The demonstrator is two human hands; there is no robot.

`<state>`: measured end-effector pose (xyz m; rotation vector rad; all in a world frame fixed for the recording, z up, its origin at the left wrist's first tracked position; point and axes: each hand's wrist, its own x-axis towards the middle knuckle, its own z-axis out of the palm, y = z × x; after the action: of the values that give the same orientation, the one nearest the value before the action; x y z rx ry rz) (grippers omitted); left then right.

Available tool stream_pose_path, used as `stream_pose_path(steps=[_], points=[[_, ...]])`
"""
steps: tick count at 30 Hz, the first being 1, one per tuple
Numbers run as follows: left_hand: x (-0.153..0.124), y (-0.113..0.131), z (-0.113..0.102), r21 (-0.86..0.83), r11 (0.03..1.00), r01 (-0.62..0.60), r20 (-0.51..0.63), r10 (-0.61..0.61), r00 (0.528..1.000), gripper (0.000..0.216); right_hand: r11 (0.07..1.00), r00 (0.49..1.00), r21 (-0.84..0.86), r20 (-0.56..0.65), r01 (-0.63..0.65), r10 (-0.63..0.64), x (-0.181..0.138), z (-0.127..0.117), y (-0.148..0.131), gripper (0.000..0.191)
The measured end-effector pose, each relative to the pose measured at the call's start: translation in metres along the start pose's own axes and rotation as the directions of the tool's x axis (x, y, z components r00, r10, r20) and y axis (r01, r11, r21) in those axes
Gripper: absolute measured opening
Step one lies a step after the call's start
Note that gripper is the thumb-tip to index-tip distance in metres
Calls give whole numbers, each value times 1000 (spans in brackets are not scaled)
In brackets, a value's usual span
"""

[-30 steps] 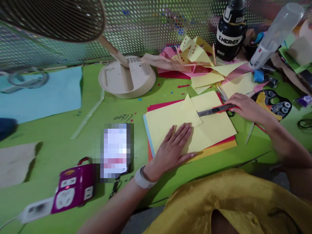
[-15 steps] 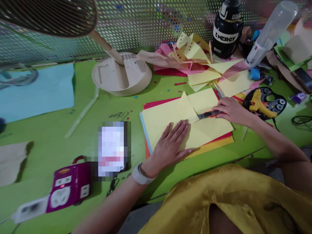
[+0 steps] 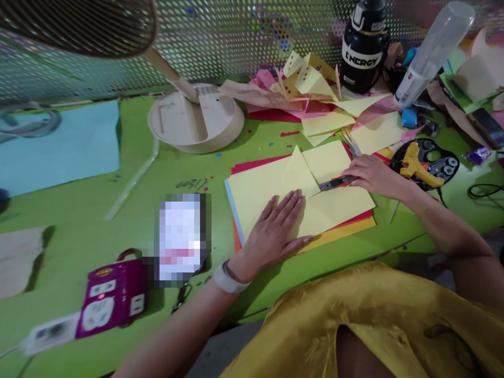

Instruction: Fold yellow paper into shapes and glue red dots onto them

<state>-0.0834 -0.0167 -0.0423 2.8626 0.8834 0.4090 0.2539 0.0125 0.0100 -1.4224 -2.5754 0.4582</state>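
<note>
A yellow sheet of paper [image 3: 260, 194] lies on top of a stack of coloured sheets. My left hand [image 3: 277, 228] rests flat on it, fingers stretched out. In my right hand [image 3: 372, 173] is a black and red utility knife [image 3: 334, 183], its tip on the yellow sheet just right of my left fingertips. A slit runs through the sheet above the tip, and a pointed yellow flap [image 3: 297, 165] stands up beside it. Red, orange and blue edges show from under the yellow sheet.
Behind the stack are crumpled paper scraps [image 3: 311, 79], a black bottle [image 3: 360, 58] and a clear plastic bottle [image 3: 433, 58]. A yellow glue gun [image 3: 419, 167] lies at right. At left are a fan base [image 3: 220, 126], a blurred-out phone-like object [image 3: 179, 236] and a purple power socket [image 3: 114, 296].
The view has shifted slightly. Both hands, the knife and the paper look nearly the same as before.
</note>
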Motion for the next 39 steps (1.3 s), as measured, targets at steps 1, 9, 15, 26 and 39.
stream_pose_path(steps=[1,9,15,26,39], points=[[0,0,0,-1,1000,0,3,0,1000,91,1000,1000,14,2,5,-6,0,1,1,29],[0,0,-1,-30,1000,5,25,-5,1000,91,995,998,85,39,45,-49,-3,-5,10,29],[0,0,-1,-29,1000,5,19,-4,1000,92,999,999,18,3,32,-32,-3,-2,2,27],[9,6,-2,22,995,101,16,-101,995,85,997,995,-9,-73,-72,71,2,8,-9,28],[3,10,-2,25,984,177,-3,-177,984,90,998,995,41,-87,-37,40,2,10,-5,28]])
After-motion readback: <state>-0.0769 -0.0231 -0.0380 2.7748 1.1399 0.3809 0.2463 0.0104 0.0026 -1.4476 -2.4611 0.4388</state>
